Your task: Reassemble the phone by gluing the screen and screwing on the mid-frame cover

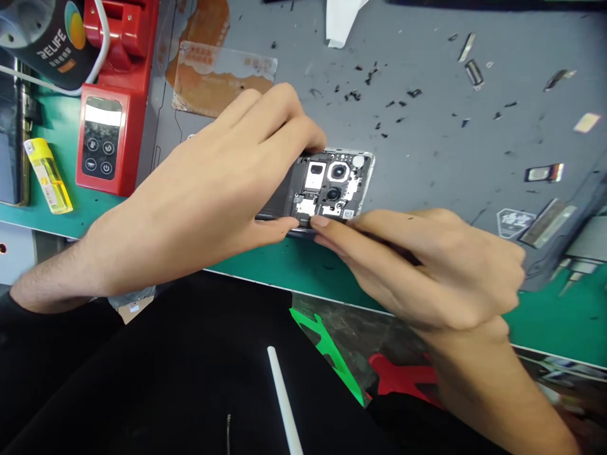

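An opened phone (332, 186) with its back cover off lies on the grey mat (427, 145), camera modules and metal shields showing. My left hand (213, 183) covers the phone's left part, fingers curled over its far edge and thumb pressed on its near edge. My right hand (427, 265) is closed in a pinch around a thin dark tool (393, 248), its fingertips at the phone's near edge by the circuit board. The tool's tip is hidden under my fingers.
A red device with buttons (104, 136) and a yellow lighter (47, 175) sit at the left on the green mat (284, 262). A clear plastic sheet (218, 79) lies behind my left hand. Small screws, black scraps and metal parts (474, 72) are scattered on the grey mat.
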{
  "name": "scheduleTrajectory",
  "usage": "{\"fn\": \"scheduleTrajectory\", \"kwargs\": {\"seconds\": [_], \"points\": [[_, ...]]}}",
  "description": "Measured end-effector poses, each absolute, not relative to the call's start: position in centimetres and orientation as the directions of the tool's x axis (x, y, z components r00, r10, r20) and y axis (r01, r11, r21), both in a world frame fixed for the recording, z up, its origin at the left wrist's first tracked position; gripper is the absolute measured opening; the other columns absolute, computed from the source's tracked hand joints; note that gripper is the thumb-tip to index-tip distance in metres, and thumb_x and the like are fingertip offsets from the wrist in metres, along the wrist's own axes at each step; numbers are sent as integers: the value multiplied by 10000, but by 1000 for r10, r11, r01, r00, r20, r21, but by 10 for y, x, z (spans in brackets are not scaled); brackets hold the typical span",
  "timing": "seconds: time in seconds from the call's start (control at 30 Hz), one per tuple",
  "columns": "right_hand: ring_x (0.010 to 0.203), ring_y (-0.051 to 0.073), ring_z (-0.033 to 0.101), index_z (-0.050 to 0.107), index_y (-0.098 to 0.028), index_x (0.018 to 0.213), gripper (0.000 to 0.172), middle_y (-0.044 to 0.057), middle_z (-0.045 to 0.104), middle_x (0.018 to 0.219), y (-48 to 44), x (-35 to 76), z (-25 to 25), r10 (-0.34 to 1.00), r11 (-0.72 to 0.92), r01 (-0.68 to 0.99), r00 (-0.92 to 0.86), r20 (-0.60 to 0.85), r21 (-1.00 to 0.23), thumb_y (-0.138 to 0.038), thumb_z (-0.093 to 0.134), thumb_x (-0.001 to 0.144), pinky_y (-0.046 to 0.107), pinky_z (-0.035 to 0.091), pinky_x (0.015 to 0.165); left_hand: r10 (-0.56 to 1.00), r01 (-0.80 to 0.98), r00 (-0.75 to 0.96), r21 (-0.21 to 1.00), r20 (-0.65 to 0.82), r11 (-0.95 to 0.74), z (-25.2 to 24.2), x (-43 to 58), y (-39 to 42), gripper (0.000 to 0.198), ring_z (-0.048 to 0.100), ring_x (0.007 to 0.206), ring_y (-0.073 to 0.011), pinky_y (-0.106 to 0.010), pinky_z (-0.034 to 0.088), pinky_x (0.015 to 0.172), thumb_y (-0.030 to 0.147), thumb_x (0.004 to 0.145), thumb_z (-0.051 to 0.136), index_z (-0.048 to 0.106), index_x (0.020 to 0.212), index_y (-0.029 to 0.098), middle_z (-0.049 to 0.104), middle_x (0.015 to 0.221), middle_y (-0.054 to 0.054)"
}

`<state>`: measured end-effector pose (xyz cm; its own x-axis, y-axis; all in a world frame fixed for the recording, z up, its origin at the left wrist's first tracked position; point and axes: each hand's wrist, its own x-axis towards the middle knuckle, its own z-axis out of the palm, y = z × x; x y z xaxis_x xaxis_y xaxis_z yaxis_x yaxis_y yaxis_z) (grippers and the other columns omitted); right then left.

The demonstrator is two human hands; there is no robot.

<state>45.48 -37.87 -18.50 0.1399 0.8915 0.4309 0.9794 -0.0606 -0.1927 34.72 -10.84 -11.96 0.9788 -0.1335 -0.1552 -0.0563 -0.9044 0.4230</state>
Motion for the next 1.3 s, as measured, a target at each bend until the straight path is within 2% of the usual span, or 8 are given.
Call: {"fn": "scheduleTrajectory", "kwargs": {"seconds": [0.2,0.3,0.4,0.53,0.6,0.83,1.03,1.3], "points": [[655,169,709,891,-400,1157,207,-8,833,888,-362,452,-172,906,-248,879,359,224,-407,-300,712,1125,368,483,547,-113,-48,988,492,-104,-869,-124,348,-103,496,639,1433,-346,-521,515,1254,397,1091,799,652,1501,161,672,1507,-114],[591,158,642,896,-375,1044,196,1,811,853,-349,452,-165,895,-298,815,420,152,-497,-339,719,1123,369,368,467,-116,-50,987,476,-110,-878,-123,348,-103,481,645,1428,-335,-514,531,1240,391,1096,799,651,1502,181,679,1503,-106],[575,134,601,889,-347,971,239,-11,808,846,-345,452,-164,922,-188,891,305,237,-413,-241,722,1105,351,333,442,-125,-64,986,453,-106,-889,-122,348,-104,510,653,1413,-336,-507,563,1208,419,1093,802,645,1506,165,691,1488,-122],[656,130,613,880,-263,997,204,-13,793,843,-348,451,-167,894,34,999,-13,449,-39,-82,789,1014,324,418,506,-133,-87,988,424,-79,-901,-125,347,-105,537,674,1364,-361,-534,599,1157,436,1070,822,647,1504,173,692,1482,-131],[682,144,592,870,-164,1026,181,14,777,834,-349,450,-168,878,63,998,-67,473,24,-6,816,957,343,436,547,-125,-92,991,442,-47,-892,-128,346,-105,526,691,1315,-359,-531,619,1115,403,1044,851,655,1482,188,700,1457,-126],[757,186,590,813,11,1206,253,84,779,929,-349,451,-172,871,93,991,-33,491,-99,45,763,960,396,446,606,-79,-60,997,542,-11,-838,-130,348,-105,441,723,1269,-357,-550,659,1068,324,1004,870,669,1390,258,720,1393,-98],[750,169,545,807,-31,1243,257,66,781,963,-352,450,-177,872,52,983,41,489,-175,23,690,1020,374,436,615,-83,-63,997,561,-10,-825,-129,352,-104,418,737,1284,-361,-572,663,1093,311,1002,867,671,1366,251,719,1388,-93],[735,171,534,815,-19,1231,260,74,765,918,-351,448,-177,859,29,988,53,508,-153,18,651,1033,371,439,600,-72,-47,997,559,-23,-828,-129,349,-104,464,721,1340,-410,-661,674,1091,326,1009,857,653,1422,268,716,1401,-84]]}}
